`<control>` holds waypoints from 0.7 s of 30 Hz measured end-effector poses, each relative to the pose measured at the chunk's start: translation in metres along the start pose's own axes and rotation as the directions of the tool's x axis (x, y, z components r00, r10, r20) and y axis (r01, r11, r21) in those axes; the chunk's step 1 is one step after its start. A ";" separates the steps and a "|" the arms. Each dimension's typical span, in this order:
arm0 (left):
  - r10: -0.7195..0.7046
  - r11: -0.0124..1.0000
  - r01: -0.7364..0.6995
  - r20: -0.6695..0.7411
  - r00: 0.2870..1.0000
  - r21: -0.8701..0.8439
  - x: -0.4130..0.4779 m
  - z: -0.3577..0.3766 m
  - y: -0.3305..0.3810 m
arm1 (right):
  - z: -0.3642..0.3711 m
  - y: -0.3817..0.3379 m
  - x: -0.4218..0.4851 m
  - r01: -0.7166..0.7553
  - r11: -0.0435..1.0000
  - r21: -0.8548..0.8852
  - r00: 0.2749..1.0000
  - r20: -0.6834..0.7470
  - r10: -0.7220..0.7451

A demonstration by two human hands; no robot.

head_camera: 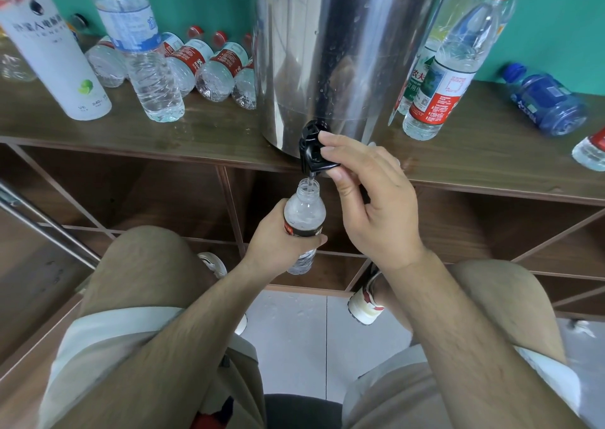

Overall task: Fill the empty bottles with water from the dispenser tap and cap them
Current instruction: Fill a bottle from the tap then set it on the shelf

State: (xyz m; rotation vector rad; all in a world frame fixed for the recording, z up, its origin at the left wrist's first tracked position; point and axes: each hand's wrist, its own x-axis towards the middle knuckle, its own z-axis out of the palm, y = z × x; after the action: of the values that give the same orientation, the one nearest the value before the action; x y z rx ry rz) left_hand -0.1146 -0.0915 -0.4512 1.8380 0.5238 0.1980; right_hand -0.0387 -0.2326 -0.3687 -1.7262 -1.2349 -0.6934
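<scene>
The steel dispenser point(327, 52) stands just above and beyond both my hands, on the wooden shelf point(196, 134) that runs out to either side of them. Far off to the left of my left hand lie several red-labelled bottles point(216, 68) on their sides; up and to the right of my right hand two capped bottles point(451, 68) stand upright.

My right hand point(373, 206) is up at the black tap point(312, 148), thumb and forefinger pinched on its lever, the other fingers loosely curled below. My left hand point(281, 238) sits lower and just left of it, wrapped round the middle of the bottle point(304, 215), over the label band. The bottle is uncapped, its mouth directly under the spout, and a thin stream point(310, 179) runs into it.

This thin plastic will, I judge, dent if I squeeze and push water out over the neck, and it gets heavier as it fills. Drops on the shelf suggest wet, slippery walls, so the ribbed waist under the shoulder is the place to grip, firmly but not hard. How full it is I cannot tell, since my fingers cover the middle. I see no loose cap near either hand
</scene>
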 end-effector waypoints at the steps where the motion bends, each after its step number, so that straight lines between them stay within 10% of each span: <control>1: -0.001 1.000 0.001 0.001 1.000 -0.001 0.000 0.000 0.000 | 0.001 -0.001 0.000 -0.003 1.000 0.000 1.000 -0.005 0.003; 21: 0.000 1.000 0.000 0.002 1.000 -0.004 0.001 0.000 0.002 | 0.005 -0.004 0.004 -0.021 0.997 0.074 0.998 -0.058 0.025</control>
State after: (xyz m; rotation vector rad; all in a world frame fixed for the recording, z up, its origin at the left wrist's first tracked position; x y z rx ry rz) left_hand -0.1135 -0.0914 -0.4495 1.8340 0.5216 0.1972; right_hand -0.0414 -0.2257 -0.3660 -1.6460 -1.1842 -0.6724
